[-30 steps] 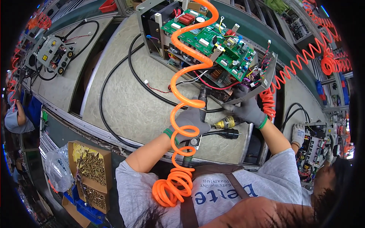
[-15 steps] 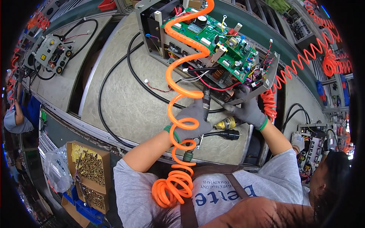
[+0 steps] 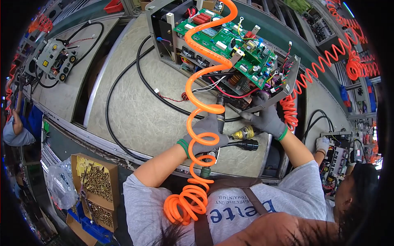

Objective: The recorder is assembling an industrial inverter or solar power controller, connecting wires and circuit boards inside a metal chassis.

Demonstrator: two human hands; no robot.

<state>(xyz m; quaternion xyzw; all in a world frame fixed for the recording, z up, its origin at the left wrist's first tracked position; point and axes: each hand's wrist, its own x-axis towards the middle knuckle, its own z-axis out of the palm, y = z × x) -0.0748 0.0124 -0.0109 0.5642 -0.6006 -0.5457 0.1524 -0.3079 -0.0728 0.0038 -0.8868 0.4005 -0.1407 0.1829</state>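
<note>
My gloved left hand (image 3: 205, 133) is closed round a dark cylindrical air tool (image 3: 221, 117), whose upper end is at the near side of an open electronics chassis (image 3: 180, 61). The orange coiled air hose (image 3: 209, 108) loops in front of this hand and hides some fingers. My gloved right hand (image 3: 269, 121) grips the near corner of the chassis's grey metal panel (image 3: 283, 92), fingers behind its edge and thumb in front. On the chassis lies a green circuit board (image 3: 223, 35) with wires. A yellow-and-black handle-like piece (image 3: 245, 132) and a black power plug (image 3: 248, 144) rest between my hands.
A black cable (image 3: 108, 98) curves across the worktop. Boxes of brass-coloured screws (image 3: 96, 180) stand at lower left beside a plastic bag (image 3: 61, 184). A red coiled hose (image 3: 290, 110) hangs right of the chassis. Co-workers are at the far left and right, near other open units (image 3: 57, 59).
The orange hose's coils have swung to the right. My left hand and the air tool have shifted very slightly; my right hand stays at the panel.
</note>
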